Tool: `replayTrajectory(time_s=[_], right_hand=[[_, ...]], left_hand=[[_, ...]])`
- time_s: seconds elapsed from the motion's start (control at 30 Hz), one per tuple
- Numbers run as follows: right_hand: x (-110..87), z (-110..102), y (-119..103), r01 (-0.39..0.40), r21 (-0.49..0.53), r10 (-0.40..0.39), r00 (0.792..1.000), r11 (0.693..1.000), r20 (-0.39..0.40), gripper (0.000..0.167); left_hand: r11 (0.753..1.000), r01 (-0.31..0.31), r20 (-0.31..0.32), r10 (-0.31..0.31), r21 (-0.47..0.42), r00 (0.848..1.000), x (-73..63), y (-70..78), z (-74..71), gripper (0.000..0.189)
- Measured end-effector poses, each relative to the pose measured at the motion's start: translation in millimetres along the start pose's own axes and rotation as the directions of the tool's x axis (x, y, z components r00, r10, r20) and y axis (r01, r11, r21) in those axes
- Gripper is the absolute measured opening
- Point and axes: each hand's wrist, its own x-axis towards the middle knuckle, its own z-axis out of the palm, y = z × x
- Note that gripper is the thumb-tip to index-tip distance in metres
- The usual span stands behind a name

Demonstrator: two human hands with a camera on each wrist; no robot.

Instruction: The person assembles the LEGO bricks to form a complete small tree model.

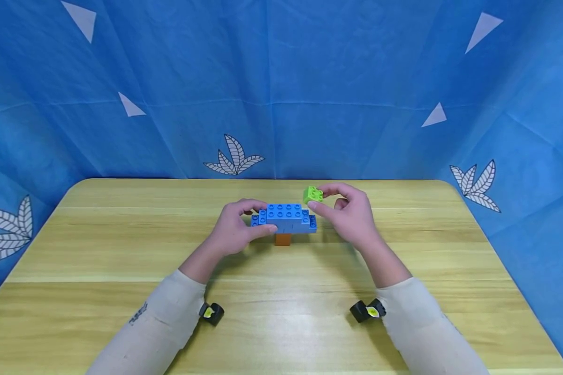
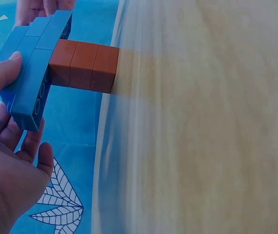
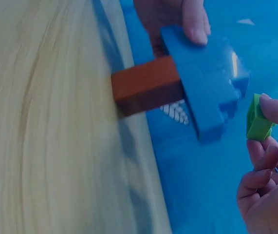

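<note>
A stepped stack of blue toy bricks [image 1: 286, 225] stands on a column of brown bricks [image 2: 83, 66] near the middle of the table. My left hand [image 1: 236, 227] holds the blue stack at its left end, thumb on the near side and fingers behind. My right hand [image 1: 354, 213] pinches a bright green toy brick [image 1: 313, 195] between thumb and fingers, above and just right of the stack's top. In the right wrist view the green brick [image 3: 258, 118] is apart from the blue steps. Studs show along the top of the blue layers.
The wooden table [image 1: 122, 250] reaches back to a blue cloth backdrop [image 1: 309, 78] with white leaf and triangle prints. A black wrist camera [image 1: 212, 313] sits at the left sleeve, another black camera [image 1: 367, 311] at the right sleeve.
</note>
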Motion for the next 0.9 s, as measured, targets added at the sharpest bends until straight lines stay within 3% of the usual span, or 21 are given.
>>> replayTrajectory(time_s=[0.13, 0.2, 0.37, 0.53, 0.9], right_hand=[[-1.5, 5.6, -11.3, 0.030, 0.044, -0.031, 0.999, 0.999, 0.020, 0.033], [-4.9, 7.7, -26.4, 0.035, 0.044, -0.037, 0.999, 0.998, 0.035, 0.030], [-6.7, 16.2, -38.0, 0.073, 0.030, -0.075, 0.994, 0.997, 0.079, 0.029], [-3.0, 24.4, -27.7, 0.154, 0.039, -0.158, 0.982, 0.987, 0.104, 0.031], [0.3, 30.3, -23.5, 0.252, 0.011, -0.251, 0.957, 0.968, 0.145, 0.028]], left_hand=[[1.000, -0.005, 0.001, 0.005, -0.010, 1.000, 0.8, -1.1, -0.1, 0.047], [1.000, -0.012, 0.001, 0.012, -0.019, 1.000, 1.1, -1.6, -0.2, 0.047], [0.999, -0.029, -0.002, 0.029, -0.029, 1.000, 1.1, -1.5, -0.8, 0.045], [0.998, -0.052, -0.005, 0.052, -0.030, 0.999, 1.5, -3.1, -0.7, 0.043], [0.997, -0.067, -0.013, 0.066, -0.038, 0.998, 2.6, -5.0, -0.3, 0.042]])
